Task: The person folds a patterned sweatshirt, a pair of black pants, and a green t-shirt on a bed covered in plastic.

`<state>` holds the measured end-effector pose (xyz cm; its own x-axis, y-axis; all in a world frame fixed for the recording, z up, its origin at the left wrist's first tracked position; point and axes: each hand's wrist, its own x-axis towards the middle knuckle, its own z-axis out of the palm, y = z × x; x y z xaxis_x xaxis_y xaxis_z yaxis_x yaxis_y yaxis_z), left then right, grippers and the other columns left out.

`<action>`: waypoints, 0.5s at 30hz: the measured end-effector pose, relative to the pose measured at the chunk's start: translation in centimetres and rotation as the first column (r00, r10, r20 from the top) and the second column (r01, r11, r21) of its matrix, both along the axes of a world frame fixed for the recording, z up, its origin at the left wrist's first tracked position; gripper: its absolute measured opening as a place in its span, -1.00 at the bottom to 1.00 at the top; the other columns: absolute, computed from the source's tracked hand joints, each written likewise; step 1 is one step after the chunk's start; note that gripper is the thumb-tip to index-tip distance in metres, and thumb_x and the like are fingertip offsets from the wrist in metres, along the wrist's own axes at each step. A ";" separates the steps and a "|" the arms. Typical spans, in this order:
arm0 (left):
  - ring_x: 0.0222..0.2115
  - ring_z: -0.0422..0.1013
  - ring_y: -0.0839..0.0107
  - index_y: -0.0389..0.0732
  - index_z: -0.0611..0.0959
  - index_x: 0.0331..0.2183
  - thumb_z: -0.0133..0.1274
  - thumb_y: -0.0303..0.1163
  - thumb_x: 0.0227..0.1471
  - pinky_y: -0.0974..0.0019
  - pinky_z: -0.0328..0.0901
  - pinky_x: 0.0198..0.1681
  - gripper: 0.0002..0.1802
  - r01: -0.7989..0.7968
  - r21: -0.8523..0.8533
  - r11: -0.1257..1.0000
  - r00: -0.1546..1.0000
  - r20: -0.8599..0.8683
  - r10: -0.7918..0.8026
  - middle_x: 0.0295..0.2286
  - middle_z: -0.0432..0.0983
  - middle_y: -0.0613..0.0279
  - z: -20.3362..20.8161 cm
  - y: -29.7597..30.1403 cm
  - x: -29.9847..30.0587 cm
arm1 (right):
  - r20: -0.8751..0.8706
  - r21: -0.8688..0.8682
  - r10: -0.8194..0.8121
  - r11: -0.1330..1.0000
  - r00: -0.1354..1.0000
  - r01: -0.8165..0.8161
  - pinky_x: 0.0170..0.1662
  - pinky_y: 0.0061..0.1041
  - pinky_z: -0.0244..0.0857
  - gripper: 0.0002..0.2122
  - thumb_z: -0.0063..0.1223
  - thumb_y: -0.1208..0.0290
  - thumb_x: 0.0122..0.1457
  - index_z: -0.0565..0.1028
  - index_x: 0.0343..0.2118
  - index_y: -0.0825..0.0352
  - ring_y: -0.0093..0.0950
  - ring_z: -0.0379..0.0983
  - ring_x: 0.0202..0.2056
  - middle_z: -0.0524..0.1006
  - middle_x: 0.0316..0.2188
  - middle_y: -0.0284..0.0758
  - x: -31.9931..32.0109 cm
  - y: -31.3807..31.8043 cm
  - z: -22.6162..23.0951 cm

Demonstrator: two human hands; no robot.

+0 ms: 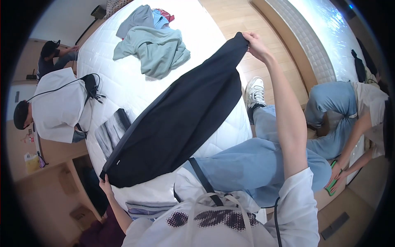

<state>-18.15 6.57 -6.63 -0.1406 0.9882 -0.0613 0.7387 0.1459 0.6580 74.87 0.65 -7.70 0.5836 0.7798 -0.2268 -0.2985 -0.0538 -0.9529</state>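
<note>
We list, left to right: one white quilted mattress (91, 68); the left hand (106, 186), pinching the near corner of one long black fabric garment (181, 127), stretched diagonally over the mattress between both hands; one folded grey-and-white striped cloth (110, 133) at the garment's left edge; one crumpled pale green fabric garment (158, 51), farther up the mattress; the right hand (256, 45), gripping the black garment's far end; one white sneaker (256, 91), below that hand.

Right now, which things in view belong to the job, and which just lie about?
In the job:
black garment, held by left fingers and right fingers
probably pale green garment
folded streaked cloth

Apparently lying about:
yellowish item, far left
dark purple fabric, lower left
</note>
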 end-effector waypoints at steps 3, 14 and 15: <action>-0.25 0.46 0.37 -0.40 0.53 -0.12 0.05 -0.33 0.14 0.37 0.33 -0.13 -0.65 -0.130 0.023 0.991 0.961 0.250 0.121 -0.22 0.53 0.12 -0.5 0.1 0.2 | -0.087 0.086 0.147 0.987 0.985 -0.139 -0.34 -0.54 0.43 -0.86 -0.09 0.40 0.26 0.43 -0.26 0.37 -0.55 0.47 -0.41 0.50 -0.40 -0.34 1.6 -2.6 -0.6; 0.01 0.35 0.21 -0.33 0.44 0.02 0.07 -0.25 0.04 0.15 0.15 0.17 -0.46 0.142 -0.621 0.771 0.684 0.624 0.378 -0.02 0.43 0.09 -0.7 -5.0 -0.2 | -0.418 -0.454 0.116 0.833 0.901 -0.317 -0.07 -0.48 0.44 -0.55 0.10 0.15 0.19 0.40 0.03 0.37 -0.48 0.51 -0.15 0.52 -0.10 -0.20 -3.6 -6.0 -10.3; 0.04 0.33 0.21 -0.32 0.43 0.04 0.06 -0.19 0.08 0.14 0.13 0.19 -0.44 0.117 -0.634 0.764 0.647 0.632 0.426 0.00 0.41 0.10 -0.1 -4.6 0.9 | -0.418 -0.454 0.101 0.837 0.903 -0.304 -0.07 -0.48 0.44 -0.55 0.10 0.15 0.19 0.40 0.03 0.37 -0.48 0.51 -0.15 0.52 -0.10 -0.20 -3.0 -6.3 -9.3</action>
